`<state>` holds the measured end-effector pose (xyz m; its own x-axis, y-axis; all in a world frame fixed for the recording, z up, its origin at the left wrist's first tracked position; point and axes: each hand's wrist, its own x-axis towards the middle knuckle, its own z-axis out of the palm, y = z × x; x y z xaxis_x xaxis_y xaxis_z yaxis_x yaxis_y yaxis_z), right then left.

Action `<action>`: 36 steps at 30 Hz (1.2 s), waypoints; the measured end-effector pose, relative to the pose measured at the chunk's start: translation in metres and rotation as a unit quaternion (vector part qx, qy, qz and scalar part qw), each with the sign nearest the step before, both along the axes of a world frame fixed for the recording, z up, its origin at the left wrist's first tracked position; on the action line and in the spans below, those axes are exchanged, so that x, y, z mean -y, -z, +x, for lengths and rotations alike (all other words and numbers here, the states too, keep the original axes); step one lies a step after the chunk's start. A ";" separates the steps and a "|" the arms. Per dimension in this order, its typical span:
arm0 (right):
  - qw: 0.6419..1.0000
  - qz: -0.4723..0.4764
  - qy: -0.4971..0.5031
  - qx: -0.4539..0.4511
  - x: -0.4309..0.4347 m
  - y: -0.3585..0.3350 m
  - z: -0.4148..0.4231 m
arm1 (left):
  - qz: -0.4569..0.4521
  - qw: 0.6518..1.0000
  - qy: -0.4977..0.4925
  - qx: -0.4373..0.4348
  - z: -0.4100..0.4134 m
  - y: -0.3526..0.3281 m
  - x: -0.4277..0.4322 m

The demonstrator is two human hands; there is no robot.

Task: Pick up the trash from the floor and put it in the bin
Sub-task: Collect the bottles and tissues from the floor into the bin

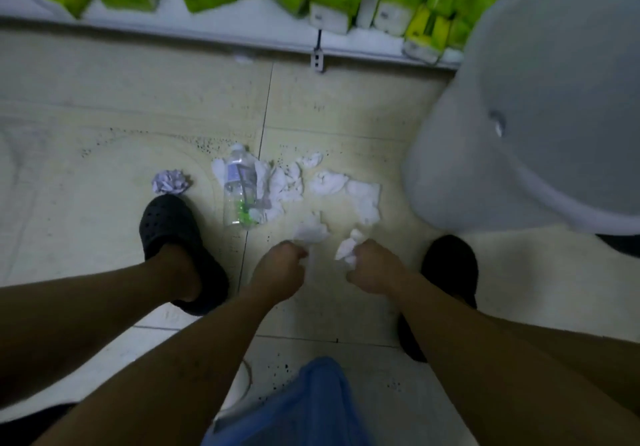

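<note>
Task looked barely begun. Most trash lay on the tiled floor (104, 237): a clear plastic bottle (239, 192) on its side, a spread of white tissue pieces (332, 184) beside and partly under it, and a crumpled paper ball (170, 181) apart to the left, just ahead of a black clog (173, 237). The grey bin (540, 127) stood to the right, near the tissues; its inside could not be seen, so nothing could be counted as binned.

Left hand (280, 269) was curled closed, fingers pinching a tissue scrap (311, 231) at floor level. Right hand (372, 269) was closed in a fist around a wad of tissue (348, 248), white showing past the thumb. Both were low, between the feet, well short of the bin.
</note>
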<state>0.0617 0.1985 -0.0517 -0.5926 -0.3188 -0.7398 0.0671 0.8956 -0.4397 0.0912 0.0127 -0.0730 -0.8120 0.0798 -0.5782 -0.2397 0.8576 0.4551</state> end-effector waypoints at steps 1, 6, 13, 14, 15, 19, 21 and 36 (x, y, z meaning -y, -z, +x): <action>1.000 0.007 0.004 -0.027 0.000 -0.017 -0.009 | 0.016 1.000 -0.006 -0.024 -0.010 -0.016 -0.002; 0.989 0.024 0.029 -0.142 -0.015 -0.116 -0.039 | 0.061 0.990 -0.021 -0.124 -0.051 -0.102 -0.019; 0.946 0.057 0.085 -0.308 -0.084 -0.244 -0.057 | 0.079 0.966 0.034 -0.242 -0.079 -0.213 -0.072; 0.941 0.054 0.104 -0.317 -0.097 -0.254 -0.058 | 0.080 0.963 0.046 -0.252 -0.083 -0.224 -0.083; 0.939 0.043 0.133 -0.315 -0.111 -0.261 -0.059 | 0.082 0.960 0.057 -0.261 -0.087 -0.233 -0.095; 0.920 -0.028 0.251 -0.299 -0.153 -0.264 -0.064 | 0.077 0.948 0.113 -0.289 -0.106 -0.255 -0.147; 0.922 -0.048 0.285 -0.259 -0.169 -0.259 -0.066 | 0.076 0.943 0.142 -0.291 -0.116 -0.261 -0.173; 0.973 -0.014 0.141 -0.184 -0.121 -0.260 -0.066 | -0.032 0.971 0.160 -0.176 -0.104 -0.240 -0.114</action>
<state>-0.0048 0.3198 0.2079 -0.8822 -0.1215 -0.4550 0.1427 0.8517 -0.5042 -0.0130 0.1263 0.1668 -0.8997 0.3342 -0.2809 0.2050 0.8915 0.4041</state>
